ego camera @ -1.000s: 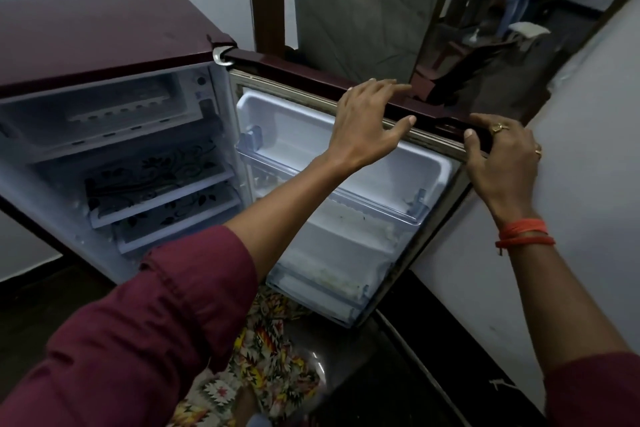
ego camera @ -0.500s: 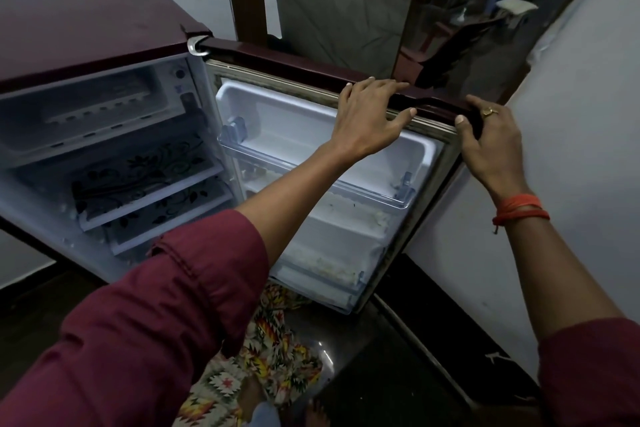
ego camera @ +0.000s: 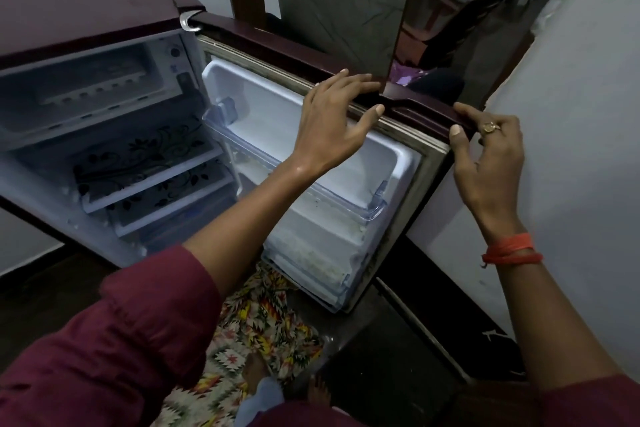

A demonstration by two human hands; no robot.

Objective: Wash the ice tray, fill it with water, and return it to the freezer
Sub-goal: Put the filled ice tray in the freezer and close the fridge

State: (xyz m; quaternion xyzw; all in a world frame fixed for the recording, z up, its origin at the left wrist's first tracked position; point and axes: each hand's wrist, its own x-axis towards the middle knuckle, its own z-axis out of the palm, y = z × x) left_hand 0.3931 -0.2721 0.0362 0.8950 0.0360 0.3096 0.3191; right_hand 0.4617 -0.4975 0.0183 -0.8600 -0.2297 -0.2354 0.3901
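Ice tray, seemingly the white ridged piece lying crosswise in the freezer compartment, sits well left of both hands. The left hand, nearer, rests flat-fingered on the fridge door. The right hand has its grip curled round the door's corner.

1. No text, brand, number or label can be read anywhere in view.
2. Dial on the fridge inner wall: too small and blurred to read any markings.
3. Dark panel just below the dial: nothing legible.
4. Shelves: black floral print, no letters.
5. Skirting right of the door: small white mark, perhaps an arrow; not readable as a sign.
6. Ring: face too small to read.
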